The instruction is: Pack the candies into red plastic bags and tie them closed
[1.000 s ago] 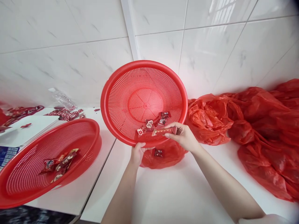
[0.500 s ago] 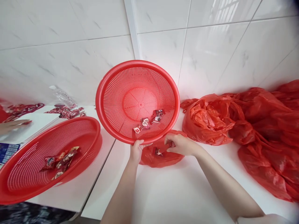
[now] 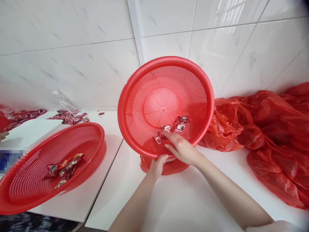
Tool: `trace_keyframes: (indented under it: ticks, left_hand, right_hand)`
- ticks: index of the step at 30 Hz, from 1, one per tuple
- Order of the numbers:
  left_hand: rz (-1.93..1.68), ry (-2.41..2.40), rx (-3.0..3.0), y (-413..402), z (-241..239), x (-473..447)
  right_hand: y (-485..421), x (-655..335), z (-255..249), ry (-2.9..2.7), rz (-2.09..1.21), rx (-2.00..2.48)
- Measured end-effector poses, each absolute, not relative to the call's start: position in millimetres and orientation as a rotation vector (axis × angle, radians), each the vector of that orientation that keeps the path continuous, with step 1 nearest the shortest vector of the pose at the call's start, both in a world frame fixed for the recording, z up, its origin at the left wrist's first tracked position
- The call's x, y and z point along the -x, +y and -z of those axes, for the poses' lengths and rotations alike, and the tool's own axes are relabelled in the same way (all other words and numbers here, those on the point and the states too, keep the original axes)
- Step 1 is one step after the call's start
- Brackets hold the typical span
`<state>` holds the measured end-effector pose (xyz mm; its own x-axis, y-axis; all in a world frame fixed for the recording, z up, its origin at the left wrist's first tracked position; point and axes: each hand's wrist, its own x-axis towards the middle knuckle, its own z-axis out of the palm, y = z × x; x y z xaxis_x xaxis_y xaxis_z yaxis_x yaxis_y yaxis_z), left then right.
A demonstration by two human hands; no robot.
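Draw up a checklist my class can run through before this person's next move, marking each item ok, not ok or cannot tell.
1. Left hand grips the perforated red plastic basket by its lower rim: ok.
2. Wrapped sweets lie inside the basket: ok.
3. Right hand is over the sweets: ok.
4. Right fingertips touch a sweet: cannot tell.
5. Red plastic bag below has its opening in view: not ok, mostly hidden.

Red perforated basket [image 3: 156,96] now farther rightward, right hand [image 3: 182,149] back inside at wrapped sweets [image 3: 180,128], long packet gone from it
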<state>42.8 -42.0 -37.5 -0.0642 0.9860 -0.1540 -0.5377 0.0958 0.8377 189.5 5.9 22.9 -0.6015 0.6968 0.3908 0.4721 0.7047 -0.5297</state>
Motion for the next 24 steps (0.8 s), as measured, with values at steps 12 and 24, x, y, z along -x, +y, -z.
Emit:
trace_keyframes:
  ticks: [12, 24]
  left_hand:
    - [-1.465, 0.904, -0.639, -34.9, 29.5, -35.9]
    - [-1.572, 0.885, -0.63, -24.7, 23.2, -11.0]
  right_hand:
    - [6.3, -189.9, -20.8, -2.206, -0.915, 0.723]
    - [21.3, -195.1, -22.3, -1.341, -1.641, 0.991]
